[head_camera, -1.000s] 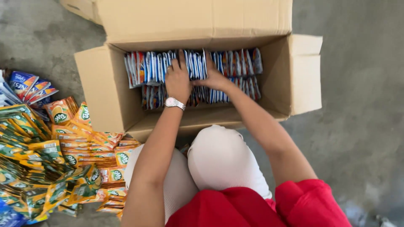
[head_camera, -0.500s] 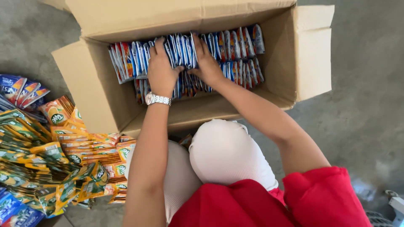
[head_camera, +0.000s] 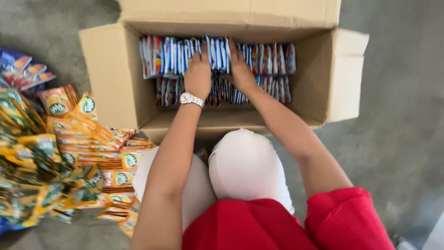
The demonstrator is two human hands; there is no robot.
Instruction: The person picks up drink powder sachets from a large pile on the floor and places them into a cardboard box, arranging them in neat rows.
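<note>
An open cardboard box (head_camera: 115,88) stands on the floor in front of my knees. Rows of blue, white and red sachets (head_camera: 268,58) stand on edge inside it, packed along the far wall. My left hand (head_camera: 198,74), with a silver watch on the wrist, reaches into the box and grips a bunch of those sachets from the left. My right hand (head_camera: 240,69) presses against the same bunch from the right, fingers pushed down between the packets. Fingertips of both hands are hidden among the sachets.
A big loose heap of orange and green sachets (head_camera: 69,148) lies on the floor at my left. A few blue packets (head_camera: 25,69) lie beyond it. The box flap (head_camera: 344,74) sticks out at the right. Grey floor (head_camera: 397,139) surrounds everything.
The view has shifted so the box sits more central. Both hands have drawn closer together among the sachets in the box's far rows.
</note>
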